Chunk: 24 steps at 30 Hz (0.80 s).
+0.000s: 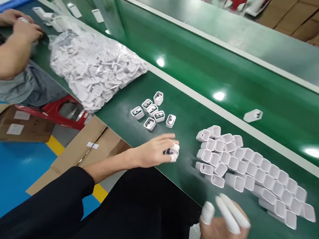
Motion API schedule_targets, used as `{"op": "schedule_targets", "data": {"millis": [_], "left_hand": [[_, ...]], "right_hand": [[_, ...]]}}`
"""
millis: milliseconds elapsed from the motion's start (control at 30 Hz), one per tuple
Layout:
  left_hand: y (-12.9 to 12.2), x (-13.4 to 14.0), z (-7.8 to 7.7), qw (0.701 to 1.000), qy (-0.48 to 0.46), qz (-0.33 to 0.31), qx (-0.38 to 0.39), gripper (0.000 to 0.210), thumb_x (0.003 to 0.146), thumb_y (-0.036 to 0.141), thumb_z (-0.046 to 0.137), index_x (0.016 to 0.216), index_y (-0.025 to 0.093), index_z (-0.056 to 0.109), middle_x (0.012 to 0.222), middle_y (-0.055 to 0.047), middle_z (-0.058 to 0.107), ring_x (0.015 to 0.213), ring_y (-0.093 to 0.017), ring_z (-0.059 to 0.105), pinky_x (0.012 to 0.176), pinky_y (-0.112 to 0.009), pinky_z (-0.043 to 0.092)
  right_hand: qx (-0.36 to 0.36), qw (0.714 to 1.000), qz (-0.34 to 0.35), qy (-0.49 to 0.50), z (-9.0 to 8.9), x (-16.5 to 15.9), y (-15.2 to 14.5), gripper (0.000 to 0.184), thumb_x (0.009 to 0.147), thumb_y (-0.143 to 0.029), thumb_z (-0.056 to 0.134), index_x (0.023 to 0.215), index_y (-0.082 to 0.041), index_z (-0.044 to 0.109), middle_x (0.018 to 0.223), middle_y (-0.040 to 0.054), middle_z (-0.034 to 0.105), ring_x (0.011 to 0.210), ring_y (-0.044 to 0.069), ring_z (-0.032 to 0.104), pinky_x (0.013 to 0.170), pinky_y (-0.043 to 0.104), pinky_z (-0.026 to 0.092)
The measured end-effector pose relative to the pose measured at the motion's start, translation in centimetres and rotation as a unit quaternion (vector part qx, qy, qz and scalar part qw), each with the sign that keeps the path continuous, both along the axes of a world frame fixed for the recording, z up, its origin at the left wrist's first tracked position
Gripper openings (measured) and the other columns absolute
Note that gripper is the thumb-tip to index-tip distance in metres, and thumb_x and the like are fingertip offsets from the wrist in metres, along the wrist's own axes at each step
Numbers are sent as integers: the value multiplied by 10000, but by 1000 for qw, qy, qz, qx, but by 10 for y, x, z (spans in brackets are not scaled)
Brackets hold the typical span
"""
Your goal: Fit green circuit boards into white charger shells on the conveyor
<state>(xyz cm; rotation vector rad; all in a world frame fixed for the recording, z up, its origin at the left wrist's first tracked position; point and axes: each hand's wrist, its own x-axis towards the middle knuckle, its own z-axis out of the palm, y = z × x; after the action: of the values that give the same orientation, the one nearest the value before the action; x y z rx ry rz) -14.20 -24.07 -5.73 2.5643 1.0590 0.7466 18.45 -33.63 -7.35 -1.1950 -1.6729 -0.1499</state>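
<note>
My left hand [151, 150] is closed around a small white plastic housing [174, 153] with a dark part inside, just above the bench's front edge. White covers sit on the fingertips of my right hand [226, 226]. That hand hovers lower right, slightly blurred, its fingers apart and nothing visible in them. Ahead of the left hand stands a loose cluster of white housings [159, 116] with dark and green parts inside. To the right, many hollow white housings [241, 165] stand packed in rows, their open ends showing.
A clear plastic bag [95, 68] full of small white parts lies on the green bench [180, 185]. At far left are a co-worker's hands [25, 25]. One single housing [253, 115] rests by the back wall. Cardboard boxes [70, 151] stand below.
</note>
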Motion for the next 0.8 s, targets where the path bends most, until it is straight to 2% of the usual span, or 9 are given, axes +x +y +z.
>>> {"op": "schedule_targets", "data": {"millis": [67,167,233,333,433,533,633,700,800], "left_hand": [[4,20,7,995,-9,-93,-40,119,1123,185,648,1123,225,760,1187,-69,816,1049,-216,781,956,-365,606],[14,46,14,974,-5,-224,-38,75,1096,155,643,1140,194,689,1244,-123,791,938,-221,739,837,-354,602],[22,58,17,959,-30,-279,-40,56,1083,145,627,1124,185,629,1198,-137,784,898,-233,720,810,-370,596],[29,70,19,938,-67,-328,-91,38,1116,208,607,1109,207,570,1084,-94,772,856,-221,712,772,-343,580],[27,72,12,926,-52,-344,-146,65,1127,253,613,1080,227,576,1017,-57,770,820,-202,714,744,-310,570],[25,67,-6,928,-39,-330,-167,40,1069,240,678,1073,251,639,929,-26,769,747,-201,724,652,-292,567],[25,59,-29,936,-67,-290,-189,298,1028,254,724,1312,339,699,982,3,825,746,-210,792,653,-284,652],[27,54,-43,947,-89,-263,-161,486,993,281,770,1459,390,689,1083,-10,877,816,-242,859,707,-299,719],[28,48,-57,971,-95,-215,-38,647,901,309,845,1525,435,728,1130,-52,913,902,-340,903,745,-386,771]], "right_hand": [[-33,998,55,-16,8,-27,-2,598,909,-77,927,1456,-261,768,1112,115,827,971,317,815,760,488,718],[-94,990,106,10,16,-44,5,411,1001,-74,838,1366,-255,778,1102,100,831,945,259,818,759,401,717],[-147,982,113,47,19,-42,6,294,1046,-88,785,1285,-260,792,1083,79,818,932,223,813,773,348,703],[-215,962,110,125,16,-38,-6,176,1070,-142,770,1193,-264,802,1040,43,793,909,190,784,799,302,672],[-264,940,103,190,-1,-44,-24,41,1097,-237,766,1066,-251,789,978,19,768,869,172,744,787,275,625],[-285,936,90,185,-30,-55,-32,193,1121,-376,748,994,-232,749,965,36,757,845,184,714,745,295,580],[-275,953,61,115,-59,-63,-26,331,1089,-524,744,942,-243,650,880,20,695,736,195,635,645,335,509],[-288,954,43,70,-76,-67,-16,362,1048,-560,745,932,-264,571,864,8,661,689,199,595,595,356,469],[-336,940,48,24,-94,-71,1,386,987,-555,741,897,-290,476,823,-8,616,603,195,534,508,364,404]]}}
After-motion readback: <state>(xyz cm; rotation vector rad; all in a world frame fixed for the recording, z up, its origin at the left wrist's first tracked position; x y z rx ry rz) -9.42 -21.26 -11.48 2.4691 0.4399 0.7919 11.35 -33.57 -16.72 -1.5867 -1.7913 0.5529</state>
